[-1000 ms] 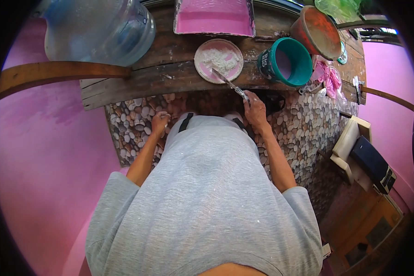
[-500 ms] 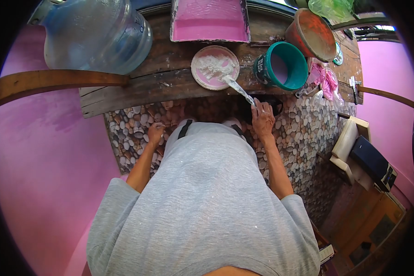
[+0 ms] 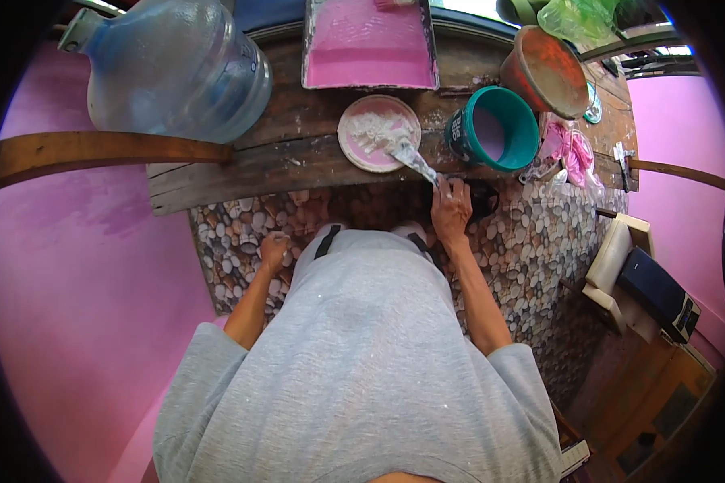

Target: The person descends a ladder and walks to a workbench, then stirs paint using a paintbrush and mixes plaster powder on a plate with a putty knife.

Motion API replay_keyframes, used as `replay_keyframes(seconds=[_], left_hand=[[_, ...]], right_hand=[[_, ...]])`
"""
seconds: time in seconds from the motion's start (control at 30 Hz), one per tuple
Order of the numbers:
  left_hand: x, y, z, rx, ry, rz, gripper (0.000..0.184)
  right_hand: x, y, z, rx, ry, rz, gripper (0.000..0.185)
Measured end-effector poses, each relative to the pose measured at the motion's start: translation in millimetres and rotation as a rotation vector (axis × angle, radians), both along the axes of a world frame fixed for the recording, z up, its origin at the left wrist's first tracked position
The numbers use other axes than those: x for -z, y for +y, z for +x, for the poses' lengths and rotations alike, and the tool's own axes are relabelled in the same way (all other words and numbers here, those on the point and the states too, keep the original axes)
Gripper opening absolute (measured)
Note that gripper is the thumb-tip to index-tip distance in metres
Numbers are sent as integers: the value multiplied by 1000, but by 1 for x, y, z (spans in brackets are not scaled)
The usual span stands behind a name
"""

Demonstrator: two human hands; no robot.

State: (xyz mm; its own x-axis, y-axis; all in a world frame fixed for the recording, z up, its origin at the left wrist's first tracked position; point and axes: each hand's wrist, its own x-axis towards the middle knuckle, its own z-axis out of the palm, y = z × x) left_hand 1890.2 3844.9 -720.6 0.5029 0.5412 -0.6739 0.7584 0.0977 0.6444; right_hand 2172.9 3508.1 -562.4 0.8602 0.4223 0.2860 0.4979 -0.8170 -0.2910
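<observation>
My right hand (image 3: pixel 452 208) is closed around the handle of a white-smeared, spatula-like tool (image 3: pixel 415 159). The tool's wide end rests in white powder or paste (image 3: pixel 376 131) on a round pink plate or lid (image 3: pixel 364 163) near the table's front edge. Below that edge, on the left, my left hand (image 3: pixel 274 250) hangs with its fingers curled; whatever may be inside them is hidden. Right of the plate stands a teal bucket (image 3: pixel 461 138) with pinkish liquid in it.
Behind the plate lies a pink paint tray (image 3: pixel 370 75) with a brush (image 3: pixel 395 3) at its top. A large water bottle (image 3: pixel 181 76) lies at left, a reddish bucket (image 3: pixel 532 80) at right. Pink plastic bags (image 3: pixel 576 153) lie on the wooden table (image 3: pixel 250 181).
The view has tilted slightly, so the table things sit lower and the brush in the tray shows. My right hand and the tool have shifted slightly, the tool's end still in the white material.
</observation>
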Motion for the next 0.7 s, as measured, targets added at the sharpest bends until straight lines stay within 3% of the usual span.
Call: replay_keyframes(seconds=[0.33, 0.5, 0.7], left_hand=[[-8, -12, 7, 5, -43, -29, 26], [-12, -16, 9, 34, 23, 12, 24], [-14, -14, 7, 25, 3, -26, 26]], right_hand=[[-17, 14, 6, -86, -35, 18, 25], [-36, -4, 15, 38, -49, 2, 23], [-12, -15, 31, 15, -123, -23, 22]])
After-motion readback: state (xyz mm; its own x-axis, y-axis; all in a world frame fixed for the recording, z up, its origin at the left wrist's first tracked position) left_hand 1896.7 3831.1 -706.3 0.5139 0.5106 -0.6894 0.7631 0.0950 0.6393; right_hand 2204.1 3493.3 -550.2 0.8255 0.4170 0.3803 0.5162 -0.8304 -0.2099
